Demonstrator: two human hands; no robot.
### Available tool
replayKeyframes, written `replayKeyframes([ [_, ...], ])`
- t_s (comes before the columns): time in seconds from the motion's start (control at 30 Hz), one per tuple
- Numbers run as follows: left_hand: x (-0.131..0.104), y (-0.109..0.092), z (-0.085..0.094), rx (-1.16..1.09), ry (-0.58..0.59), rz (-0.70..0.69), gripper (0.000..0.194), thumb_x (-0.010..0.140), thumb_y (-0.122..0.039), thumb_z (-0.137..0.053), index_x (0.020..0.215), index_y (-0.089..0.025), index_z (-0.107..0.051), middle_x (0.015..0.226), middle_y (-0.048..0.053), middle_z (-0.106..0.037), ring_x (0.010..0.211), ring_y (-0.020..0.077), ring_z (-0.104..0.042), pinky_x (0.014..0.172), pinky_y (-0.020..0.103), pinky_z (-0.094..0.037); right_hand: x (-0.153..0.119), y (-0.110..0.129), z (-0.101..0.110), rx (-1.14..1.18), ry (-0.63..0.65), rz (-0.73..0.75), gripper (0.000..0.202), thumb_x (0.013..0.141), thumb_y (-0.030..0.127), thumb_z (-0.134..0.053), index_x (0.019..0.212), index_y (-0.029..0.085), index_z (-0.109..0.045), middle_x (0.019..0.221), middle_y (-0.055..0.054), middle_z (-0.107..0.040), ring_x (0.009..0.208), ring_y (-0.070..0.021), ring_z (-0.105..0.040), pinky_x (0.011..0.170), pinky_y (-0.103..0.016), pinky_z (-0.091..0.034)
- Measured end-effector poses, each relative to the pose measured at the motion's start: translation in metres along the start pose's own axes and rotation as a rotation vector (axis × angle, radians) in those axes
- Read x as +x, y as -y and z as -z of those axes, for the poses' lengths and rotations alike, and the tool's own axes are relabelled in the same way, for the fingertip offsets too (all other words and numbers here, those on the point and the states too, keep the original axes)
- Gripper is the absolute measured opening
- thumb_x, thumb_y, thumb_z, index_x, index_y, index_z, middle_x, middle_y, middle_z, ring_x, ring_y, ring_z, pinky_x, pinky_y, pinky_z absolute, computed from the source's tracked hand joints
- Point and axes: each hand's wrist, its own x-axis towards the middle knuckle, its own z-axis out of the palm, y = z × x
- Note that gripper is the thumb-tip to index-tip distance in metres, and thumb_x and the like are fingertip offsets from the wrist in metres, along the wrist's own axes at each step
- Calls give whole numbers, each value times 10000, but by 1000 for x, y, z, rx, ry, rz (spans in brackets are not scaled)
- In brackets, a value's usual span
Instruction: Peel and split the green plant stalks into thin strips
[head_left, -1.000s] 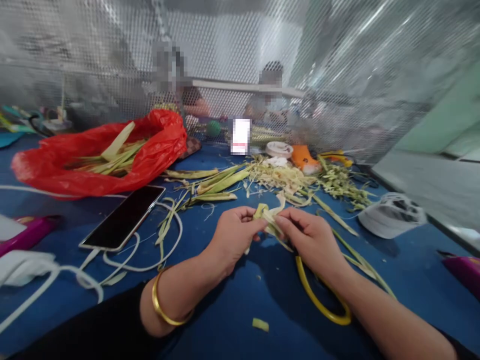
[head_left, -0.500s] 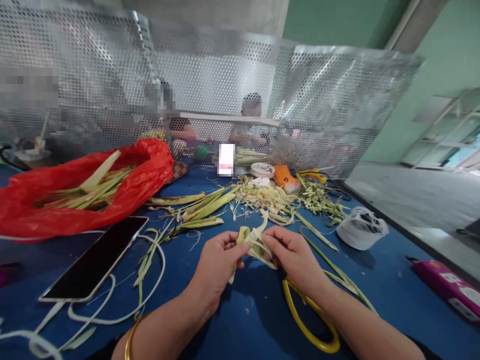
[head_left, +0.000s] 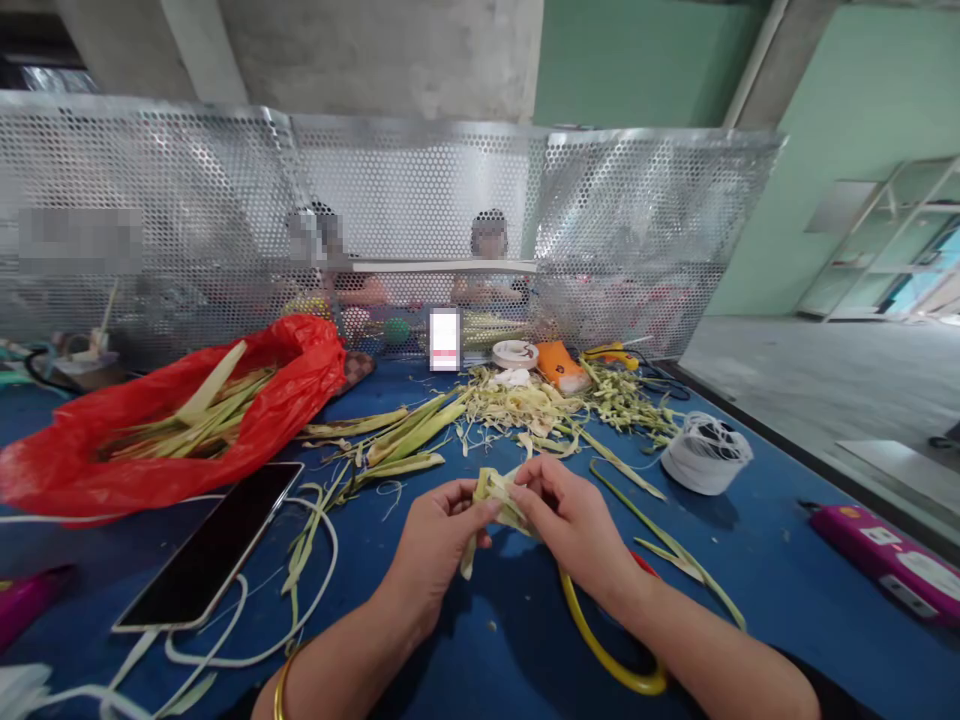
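A small piece of folded pale green husk is held between my two hands above the blue table. My left hand pinches its left side, and a strip hangs down below those fingers. On the other side, my right hand has thumb and fingers closed on the husk's right edge. My right fingertips hide part of the piece. Beneath my right wrist lies a yellow ring-shaped handle. Beyond my hands are long husk leaves and a pile of shredded husk strips.
On the left are a red bag of husks, a tablet-like device and white cable. At right sit a white twine roll and a purple power strip. Two people are behind the perforated screen.
The camera view has tilted up, showing more wall and ceiling. My right fingers have moved closer over the husk, and the loose loop that stood out from it no longer shows.
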Motion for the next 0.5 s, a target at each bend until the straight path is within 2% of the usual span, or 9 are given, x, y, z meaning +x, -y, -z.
replayKeyframes([
  [0.13, 1, 2, 0, -9, 14, 22, 322, 598, -323, -756, 857, -136, -712, 657, 1, -662, 487, 71, -495, 487, 183, -343, -2, 3, 3, -111, -40, 148, 150, 897, 270, -497, 803, 199, -590, 693, 8, -583, 614, -118, -500, 574, -220, -372],
  [0.23, 3, 4, 1, -22, 12, 23, 292, 614, -305, -748, 852, -140, -707, 695, 13, -677, 501, 76, -505, 502, 189, -366, -2, 7, 5, -76, -47, 257, 163, 898, 226, -495, 808, 196, -628, 778, -20, -614, 701, -130, -542, 637, -226, -402],
  [0.3, 4, 5, 1, -26, 4, 23, 268, 633, -291, -739, 852, -140, -708, 718, 20, -681, 512, 74, -510, 512, 188, -379, -1, 9, 5, 1, -7, 241, 175, 900, 239, -500, 804, 194, -640, 765, -21, -621, 692, -132, -545, 631, -227, -413],
  [0.4, 3, 4, 0, -29, -10, 44, 217, 649, -247, -719, 834, -133, -711, 697, 16, -674, 494, 59, -503, 503, 173, -376, 0, 10, 4, 112, 64, 123, 182, 901, 269, -499, 819, 185, -639, 723, -10, -615, 645, -125, -534, 588, -219, -414],
  [0.5, 0, 2, -1, -60, 11, 74, 230, 645, -240, -728, 847, -131, -713, 666, 10, -662, 473, 51, -499, 470, 157, -360, 0, 7, 4, 114, 42, 50, 126, 888, 262, -508, 867, 185, -605, 735, -1, -609, 640, -123, -539, 586, -218, -418],
])
